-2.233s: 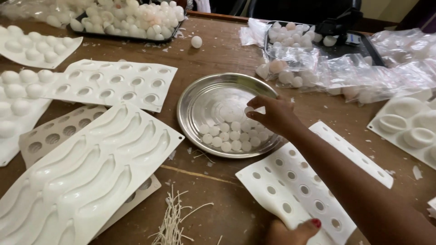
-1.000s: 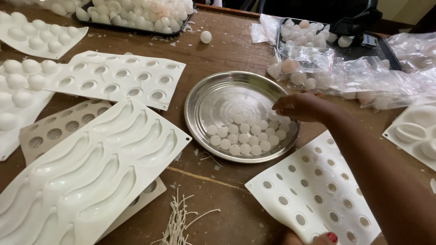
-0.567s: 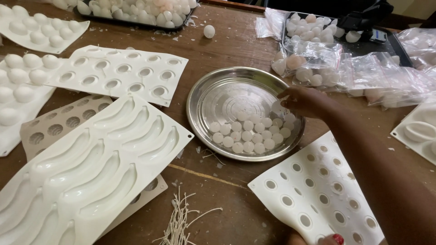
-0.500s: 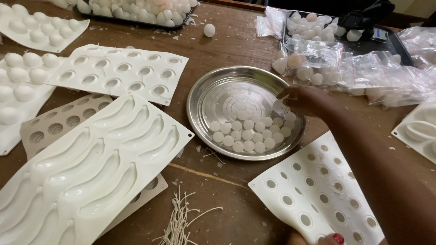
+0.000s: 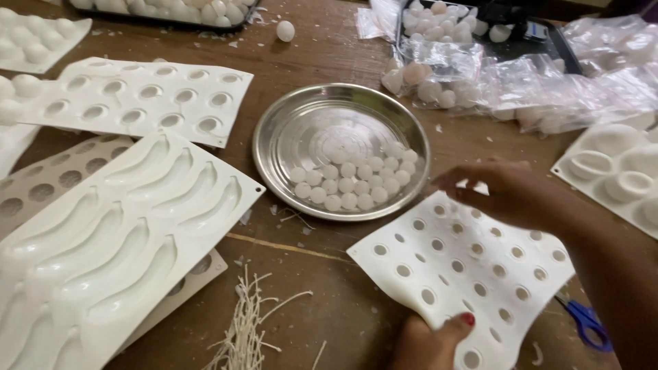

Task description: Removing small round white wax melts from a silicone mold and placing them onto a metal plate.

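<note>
My left hand pinches the near edge of a white flexible mould with many small round holes, thumb on top. My right hand hovers over the mould's far edge, fingers bent together; anything between them is hidden. Just left of that hand stands a round silver plate holding several small white discs bunched at its near right side.
A large white mould with banana-shaped cavities lies at the left, over another tray. Behind it is a mould with round cavities. Plastic bags of white pieces lie at the back right. Thin pale sticks and blue scissors lie near the front.
My right hand has drawn back from the plate's right rim to the far edge of the holed mould. The view has shifted closer.
</note>
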